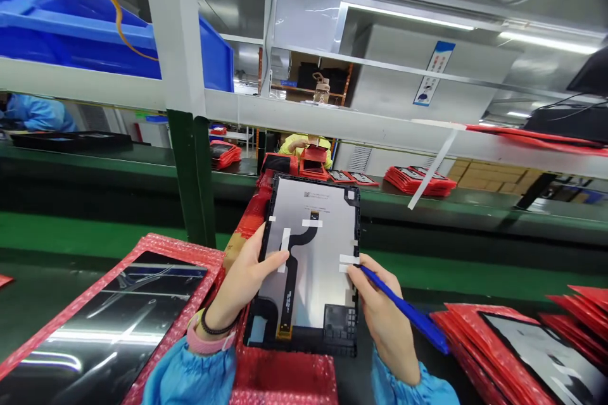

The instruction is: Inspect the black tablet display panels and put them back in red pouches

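Observation:
A tablet screen panel is held up in front of me, tilted, its silver back facing me. It has a black frame, a black flex cable and several white tape strips. My left hand grips its left edge, thumb lying on the back and fingers hidden beneath. At the right edge my right hand has its thumb and fingers closed on a slim blue hand tool. The tool's thin end is by the tape strips, and its broad end points down to the right.
A glossy dark screen lies on red bubble wrap at left. Red bubble bags lie beneath the held panel. Stacks of red-wrapped panels stand at right. A white rail crosses ahead. A person in yellow sits beyond.

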A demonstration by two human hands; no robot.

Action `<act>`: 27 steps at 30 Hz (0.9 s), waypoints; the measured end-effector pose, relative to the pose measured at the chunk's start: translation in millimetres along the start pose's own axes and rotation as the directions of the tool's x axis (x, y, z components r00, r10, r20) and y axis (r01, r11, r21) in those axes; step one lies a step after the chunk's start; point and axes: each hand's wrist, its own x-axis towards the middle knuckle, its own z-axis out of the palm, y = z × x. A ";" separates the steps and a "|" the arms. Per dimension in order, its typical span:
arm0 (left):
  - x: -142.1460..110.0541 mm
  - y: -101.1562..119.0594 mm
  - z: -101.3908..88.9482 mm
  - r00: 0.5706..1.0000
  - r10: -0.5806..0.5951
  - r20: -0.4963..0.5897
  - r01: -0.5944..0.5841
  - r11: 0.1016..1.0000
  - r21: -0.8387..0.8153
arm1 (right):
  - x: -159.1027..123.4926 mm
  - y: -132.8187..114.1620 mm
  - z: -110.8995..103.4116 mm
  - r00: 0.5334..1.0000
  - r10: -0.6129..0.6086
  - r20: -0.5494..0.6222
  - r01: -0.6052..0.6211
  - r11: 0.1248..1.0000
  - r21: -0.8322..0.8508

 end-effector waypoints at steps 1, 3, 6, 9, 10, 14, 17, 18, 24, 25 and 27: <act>-0.1 0.2 -1.8 1.000 -0.002 0.000 0.002 1.000 0.004 | 2.1 -0.3 3.8 1.000 -0.012 0.007 0.012 1.000 -0.024; 0.5 0.4 -5.5 1.000 -0.024 -0.006 0.024 1.000 0.007 | 5.7 1.4 10.2 0.999 -0.035 0.006 0.035 0.998 -0.055; 2.5 1.7 -10.2 0.998 -0.017 -0.062 0.018 1.000 0.017 | 10.0 8.9 16.1 0.998 -0.055 -0.007 0.054 0.996 -0.068; 2.6 4.7 -12.8 0.996 0.014 -0.083 -0.009 0.998 0.057 | 12.5 14.4 17.8 0.999 0.028 -0.032 -0.030 0.999 -0.044; 2.0 5.6 -13.2 0.997 0.023 -0.078 -0.017 0.997 0.080 | 12.6 14.2 17.6 0.998 0.062 -0.022 -0.062 0.998 -0.022; -1.9 6.2 -12.4 0.986 0.138 -0.094 -0.106 0.953 0.285 | 8.1 3.5 16.3 0.998 0.037 0.053 -0.046 0.981 0.186; -3.7 4.2 -10.3 0.974 0.208 -0.093 -0.150 0.894 0.423 | 1.7 -5.9 17.8 1.000 -0.002 0.016 -0.005 0.911 0.411; -3.9 3.2 -9.5 0.970 0.230 -0.080 -0.168 0.870 0.464 | -0.3 -7.7 18.7 1.000 0.006 0.024 -0.017 0.884 0.467; 1.2 -8.4 -9.7 0.685 0.565 0.459 -0.717 0.411 0.563 | -8.7 -8.4 17.9 0.948 0.234 0.218 -0.317 0.772 0.551; 3.0 -10.9 -10.9 0.605 0.595 0.529 -0.783 0.326 0.530 | -9.5 -8.2 16.2 0.948 0.245 0.201 -0.317 0.774 0.549; 6.2 -14.3 -13.3 0.556 0.596 0.579 -0.817 0.268 0.510 | -10.8 -8.2 12.2 0.952 0.250 0.178 -0.307 0.793 0.526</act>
